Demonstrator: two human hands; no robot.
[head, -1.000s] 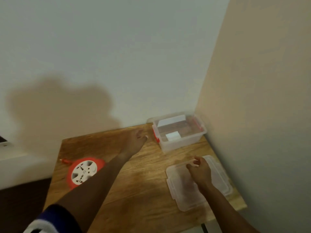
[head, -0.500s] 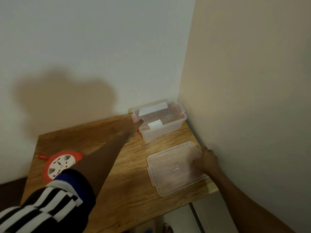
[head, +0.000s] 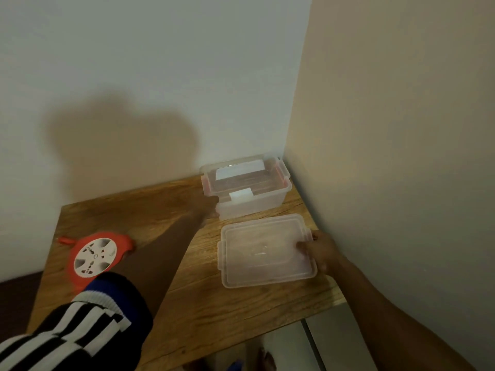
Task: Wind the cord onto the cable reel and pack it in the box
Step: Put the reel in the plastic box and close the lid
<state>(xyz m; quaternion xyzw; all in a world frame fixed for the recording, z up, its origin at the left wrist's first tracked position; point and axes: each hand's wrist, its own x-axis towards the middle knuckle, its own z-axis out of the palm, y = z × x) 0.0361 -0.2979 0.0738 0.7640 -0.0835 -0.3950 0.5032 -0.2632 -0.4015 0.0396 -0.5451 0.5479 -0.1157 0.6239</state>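
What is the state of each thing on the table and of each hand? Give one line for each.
Clear plastic storage box: open, lid off, standing in the table's far corner.
Clear plastic lid: off the box, flat on the wooden table.
Red and white cable reel: flat on the table, outside the box.
Left hand: at the box's near left corner.
Right hand: grips the lid's right edge.

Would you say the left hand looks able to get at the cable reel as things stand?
Probably yes: the left hand is at the clear box's near corner, and the orange cable reel lies uncovered on the table beside that forearm, so drawing back should reach it.
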